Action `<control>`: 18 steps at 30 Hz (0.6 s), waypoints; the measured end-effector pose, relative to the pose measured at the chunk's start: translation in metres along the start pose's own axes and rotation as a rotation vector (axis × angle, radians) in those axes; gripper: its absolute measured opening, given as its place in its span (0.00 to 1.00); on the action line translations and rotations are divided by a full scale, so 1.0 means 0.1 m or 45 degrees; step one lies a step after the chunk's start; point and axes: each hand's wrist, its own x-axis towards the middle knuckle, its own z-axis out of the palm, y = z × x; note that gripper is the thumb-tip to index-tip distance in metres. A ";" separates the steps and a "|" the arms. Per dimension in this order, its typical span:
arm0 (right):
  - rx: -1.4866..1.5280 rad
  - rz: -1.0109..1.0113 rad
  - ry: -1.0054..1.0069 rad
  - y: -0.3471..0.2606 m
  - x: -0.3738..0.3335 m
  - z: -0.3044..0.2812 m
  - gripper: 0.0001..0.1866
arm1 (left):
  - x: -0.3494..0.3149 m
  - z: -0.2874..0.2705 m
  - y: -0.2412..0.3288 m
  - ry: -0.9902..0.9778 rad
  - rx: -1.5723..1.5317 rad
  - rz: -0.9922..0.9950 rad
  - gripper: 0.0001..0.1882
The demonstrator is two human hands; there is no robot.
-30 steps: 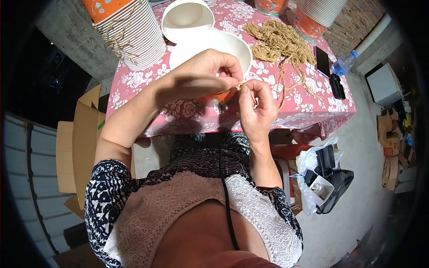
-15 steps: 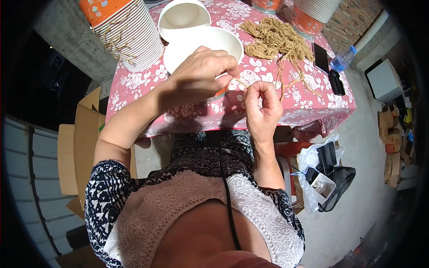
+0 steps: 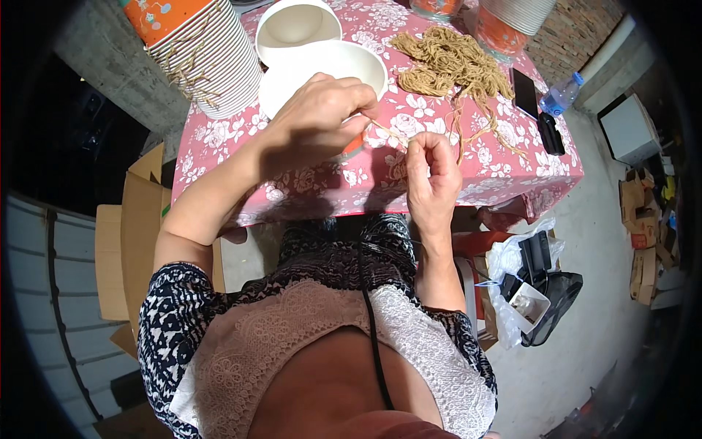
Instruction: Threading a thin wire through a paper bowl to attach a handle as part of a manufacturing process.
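Note:
A short length of tan twine point(image 3: 387, 132) stretches between my two hands above the front part of the table. My left hand point(image 3: 322, 110) pinches its left end, with the wrist bent over a white-lined paper bucket point(image 3: 365, 66). A bit of that bucket's orange outside shows below the fingers; the rest is behind my hand. Thumb and forefinger of my right hand point(image 3: 433, 172) are closed on the other end of the twine. A loose heap of the same tan twine point(image 3: 453, 64) lies beyond my right hand, with strands trailing toward me.
Another white bucket point(image 3: 298, 33) lies behind the first. A tall stack of nested buckets point(image 3: 212, 66), with twine pieces on its side, leans at the left. More stacked buckets point(image 3: 508, 25) are at the back right. A phone point(image 3: 524, 94), a black case point(image 3: 550, 134) and a bottle point(image 3: 561, 95) line the right edge.
The hands have drawn slightly apart, so more twine shows between them. My left hand and the bucket under it have shifted a little to the left.

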 end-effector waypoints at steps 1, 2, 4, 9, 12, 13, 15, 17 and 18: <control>-0.001 -0.001 0.002 -0.02 0.01 -0.02 0.01 | -0.02 0.00 0.00 0.020 -0.047 0.005 0.04; -0.022 0.050 -0.016 -0.03 0.01 -0.06 0.03 | -0.04 0.00 -0.01 0.040 -0.094 0.010 0.05; -0.023 0.158 -0.056 -0.10 0.01 -0.09 0.07 | -0.04 -0.09 0.01 -0.016 -0.027 0.103 0.07; -0.100 0.225 -0.154 -0.15 0.00 -0.14 0.05 | 0.06 0.07 0.01 0.015 0.199 0.447 0.11; -0.041 0.163 -0.153 -0.20 0.00 -0.15 0.05 | 0.12 0.07 0.05 -0.076 0.203 0.474 0.09; 0.039 0.163 -0.142 -0.24 0.02 -0.12 0.05 | 0.12 0.07 0.06 -0.074 0.205 0.478 0.09; 0.119 0.158 -0.131 -0.27 0.05 -0.09 0.05 | 0.12 0.06 0.06 -0.011 0.188 0.448 0.07; 0.149 0.113 -0.121 -0.28 0.08 -0.08 0.06 | 0.10 0.07 0.09 0.037 0.103 0.377 0.07; 0.149 0.109 -0.121 -0.29 0.09 -0.08 0.06 | 0.09 0.07 0.11 0.083 0.019 0.301 0.06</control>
